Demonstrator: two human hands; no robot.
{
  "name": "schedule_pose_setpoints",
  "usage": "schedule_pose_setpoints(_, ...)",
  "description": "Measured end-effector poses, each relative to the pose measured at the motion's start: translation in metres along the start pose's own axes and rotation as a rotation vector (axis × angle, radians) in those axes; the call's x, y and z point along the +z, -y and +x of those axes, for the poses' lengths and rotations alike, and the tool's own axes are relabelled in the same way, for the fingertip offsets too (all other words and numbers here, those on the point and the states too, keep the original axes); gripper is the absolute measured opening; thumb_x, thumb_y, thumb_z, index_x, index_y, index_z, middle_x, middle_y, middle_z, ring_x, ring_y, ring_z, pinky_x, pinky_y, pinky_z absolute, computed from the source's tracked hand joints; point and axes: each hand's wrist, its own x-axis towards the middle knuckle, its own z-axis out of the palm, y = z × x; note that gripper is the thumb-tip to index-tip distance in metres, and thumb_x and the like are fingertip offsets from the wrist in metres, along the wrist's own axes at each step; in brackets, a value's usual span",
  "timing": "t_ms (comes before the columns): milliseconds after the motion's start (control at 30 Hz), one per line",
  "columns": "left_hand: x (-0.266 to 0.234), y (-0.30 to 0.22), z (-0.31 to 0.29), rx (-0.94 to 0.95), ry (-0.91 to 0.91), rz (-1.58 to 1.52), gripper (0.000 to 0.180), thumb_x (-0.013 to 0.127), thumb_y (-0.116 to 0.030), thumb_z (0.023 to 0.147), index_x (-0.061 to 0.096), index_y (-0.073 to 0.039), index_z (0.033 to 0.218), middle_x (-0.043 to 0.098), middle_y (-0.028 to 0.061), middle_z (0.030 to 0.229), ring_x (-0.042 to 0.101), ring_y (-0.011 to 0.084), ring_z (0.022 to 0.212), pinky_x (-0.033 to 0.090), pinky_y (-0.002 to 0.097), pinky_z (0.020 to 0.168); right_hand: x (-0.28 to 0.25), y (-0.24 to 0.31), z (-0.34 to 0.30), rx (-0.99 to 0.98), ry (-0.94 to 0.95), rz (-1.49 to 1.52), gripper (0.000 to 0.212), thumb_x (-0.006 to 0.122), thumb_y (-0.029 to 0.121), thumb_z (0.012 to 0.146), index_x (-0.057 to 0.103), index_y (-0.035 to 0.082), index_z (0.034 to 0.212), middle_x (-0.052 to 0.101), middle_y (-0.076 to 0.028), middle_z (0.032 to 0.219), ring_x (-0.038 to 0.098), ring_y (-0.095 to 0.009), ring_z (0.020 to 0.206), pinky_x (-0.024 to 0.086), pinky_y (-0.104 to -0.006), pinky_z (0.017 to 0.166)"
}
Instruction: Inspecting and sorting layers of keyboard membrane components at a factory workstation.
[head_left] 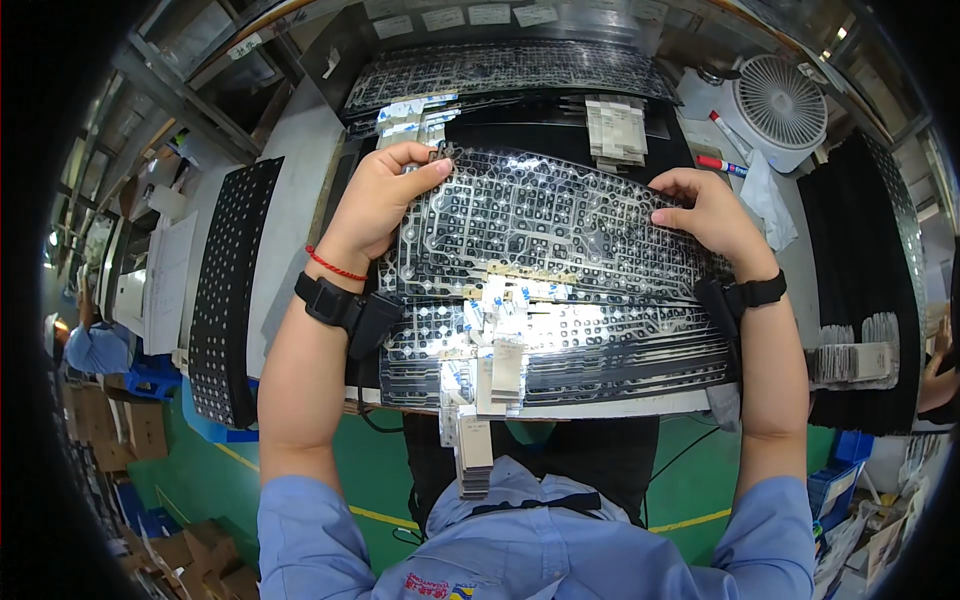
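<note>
A clear keyboard membrane sheet [540, 225], printed with silver circuit lines and dark dots, is held up and slightly bowed between my two hands. My left hand [385, 195] pinches its upper left corner between thumb and forefinger. At the upper right edge, my right hand [712, 215] grips it with thumb and bent fingers. Underneath, nearer my body, lies a fanned stack of similar membrane sheets [620, 365]. Their connector tails [507, 370], with white and blue backing, hang over the table's front edge.
Another stack of membrane sheets [510, 75] lies at the back, with pale tails [615, 130] toward me. A white fan [780, 100], a red marker [722, 165] and a crumpled white cloth [768, 200] are back right. Black dotted sheets [235, 290] stand left; dark sheets [855, 270] lie right.
</note>
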Motion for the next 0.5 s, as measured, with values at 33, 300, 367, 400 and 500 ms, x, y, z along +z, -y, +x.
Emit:
schedule_pose_setpoints(33, -0.003, 0.002, 0.0, 0.003, 0.004, -0.001, 0.008, 0.07, -0.009, 0.096, 0.07, -0.003, 0.101, 0.073, 0.0021, 0.092, 0.067, 0.0064, 0.082, 0.055, 0.0214, 0.073, 0.0, 0.0, 0.0, -0.007, 0.005, 0.007, 0.031, 0.078, -0.001, 0.081, 0.069, -0.002, 0.111, 0.071, -0.005, 0.097, 0.065, -0.012, 0.088, 0.052, -0.0278, 0.085)
schedule_pose_setpoints(300, -0.01, 0.005, 0.004, 0.004, 0.042, -0.104, 0.027, 0.061, -0.01, 0.101, 0.062, 0.001, 0.126, 0.072, 0.006, 0.109, 0.068, 0.0099, 0.094, 0.055, 0.0241, 0.081, -0.003, -0.006, 0.001, -0.041, 0.029, 0.037, 0.038, 0.079, 0.002, 0.081, 0.068, -0.002, 0.118, 0.071, -0.007, 0.104, 0.064, -0.014, 0.096, 0.051, -0.0285, 0.09)
schedule_pose_setpoints(367, -0.011, 0.001, 0.001, -0.019, 0.11, -0.133, 0.035, 0.057, -0.008, 0.102, 0.055, 0.002, 0.136, 0.07, 0.0078, 0.116, 0.066, 0.0116, 0.1, 0.054, 0.0253, 0.087, 0.0, -0.001, -0.001, -0.012, 0.004, 0.018, 0.04, 0.08, 0.006, 0.081, 0.068, -0.002, 0.118, 0.071, -0.007, 0.105, 0.064, -0.015, 0.097, 0.05, -0.0285, 0.09)
schedule_pose_setpoints(400, -0.012, -0.003, -0.001, -0.029, 0.144, -0.147, 0.039, 0.055, -0.007, 0.102, 0.051, 0.002, 0.14, 0.069, 0.0087, 0.12, 0.066, 0.0125, 0.104, 0.054, 0.026, 0.09, 0.0, 0.001, -0.002, 0.001, -0.009, 0.008, 0.041, 0.081, 0.008, 0.081, 0.069, -0.002, 0.119, 0.072, -0.007, 0.106, 0.064, -0.015, 0.098, 0.05, -0.0285, 0.091)
schedule_pose_setpoints(500, -0.01, -0.01, -0.005, -0.041, 0.26, -0.172, 0.044, 0.052, -0.003, 0.102, 0.045, 0.003, 0.146, 0.065, 0.0099, 0.128, 0.064, 0.0133, 0.11, 0.053, 0.0277, 0.096, -0.001, -0.003, 0.0, -0.028, -0.073, -0.096, 0.042, 0.083, 0.013, 0.08, 0.07, -0.001, 0.118, 0.072, -0.007, 0.104, 0.064, -0.015, 0.095, 0.05, -0.0288, 0.088)
